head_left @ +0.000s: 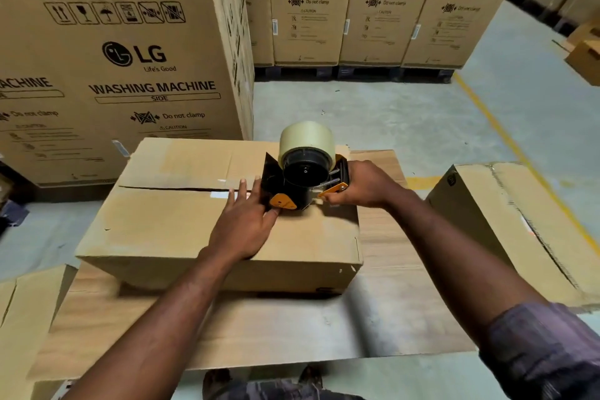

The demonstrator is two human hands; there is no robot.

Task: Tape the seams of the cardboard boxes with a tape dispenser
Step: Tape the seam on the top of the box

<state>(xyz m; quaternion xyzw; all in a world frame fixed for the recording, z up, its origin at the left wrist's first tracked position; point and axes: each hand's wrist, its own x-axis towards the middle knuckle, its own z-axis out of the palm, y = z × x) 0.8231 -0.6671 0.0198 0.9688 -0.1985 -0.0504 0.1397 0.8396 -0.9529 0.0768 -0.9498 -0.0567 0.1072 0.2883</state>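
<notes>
Warehouse concrete under a flat cardboard sheet (259, 328), with stacked washing machine cartons (130, 75) behind: that is where the box (181, 227) sits, its top facing me. The tape dispenser (292, 185) stands on that top, over the centre seam (168, 188) and toward its right end, with the roll of tape (306, 143) uppermost. My right grip (360, 187) is clenched round the dispenser's handle. My left grip (242, 227) is released, fingers straight and flat on the near flap, fingertips touching the front of the dispenser.

I judge the step in hand to be the start of a run along the seam, from right to left. To do it well, I would want the tape's end stuck down firmly first (I cannot see from here whether it has caught the cardboard). Left of the dispenser the seam shows a dark gap, so the flaps do not meet flush. My left grip should press the near flap down and toward the far one just ahead of the dispenser, then slide clear as it comes. The pull should be steady and low, centred on the seam so the tape covers both flaps equally. A tilt or a drift to one side would likely leave wrinkles or an uncovered slit.
</notes>
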